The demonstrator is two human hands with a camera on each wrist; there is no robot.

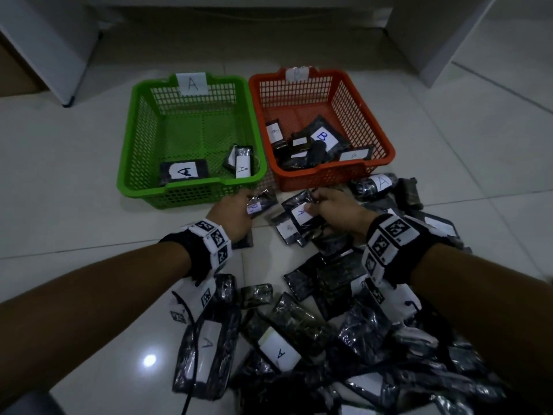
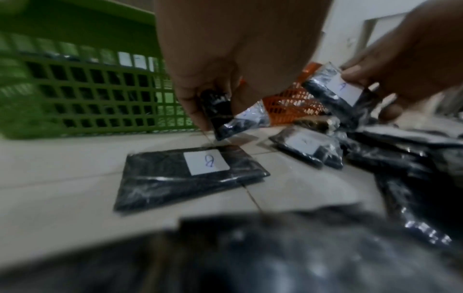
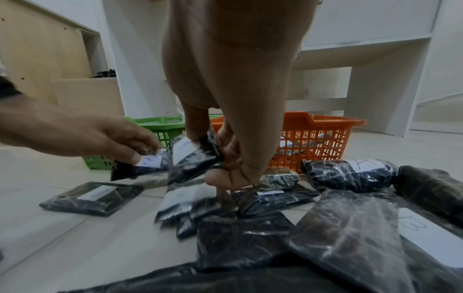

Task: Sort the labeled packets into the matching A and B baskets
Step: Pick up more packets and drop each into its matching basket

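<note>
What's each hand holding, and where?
Left hand pinches a B-labelled packet by its near end, at the label. Right hand grips an A-labelled packet along its right edge.

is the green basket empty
No, the green basket already holds two packets labelled A.

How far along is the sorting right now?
Early. Done: two packets lie in the green A basket, several in the orange B basket. In hand: the left hand pinches a B packet, the right hand an A packet. Left: the large pile on the floor.
</note>
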